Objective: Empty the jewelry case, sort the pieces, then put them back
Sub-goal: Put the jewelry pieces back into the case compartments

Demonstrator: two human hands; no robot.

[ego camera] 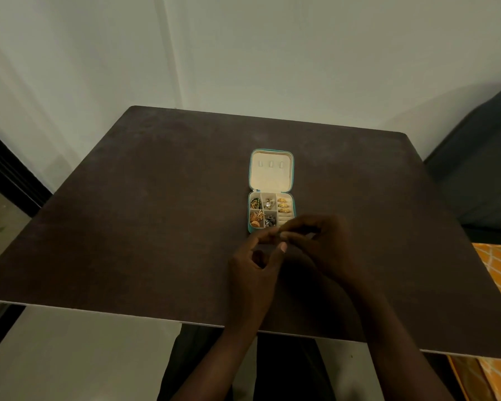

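The teal jewelry case (249,180) lies open at the middle of the dark table (128,227), its cream lid folded back away from me. Gold, green, silver and dark pieces (256,217) fill its left and middle compartments, and three gold rings (283,205) sit in the ring rolls on the right. My left hand (252,270) and my right hand (324,244) meet just in front of the case's near edge. Their curled fingertips pinch together at one spot, on a small piece too tiny and dark to make out. The right hand hides the case's near right corner.
A pale wall rises close behind the table. A dark upholstered seat (480,169) stands at the right, with orange patterned fabric (498,273) below it. The table's near edge (128,314) runs just above my lap.
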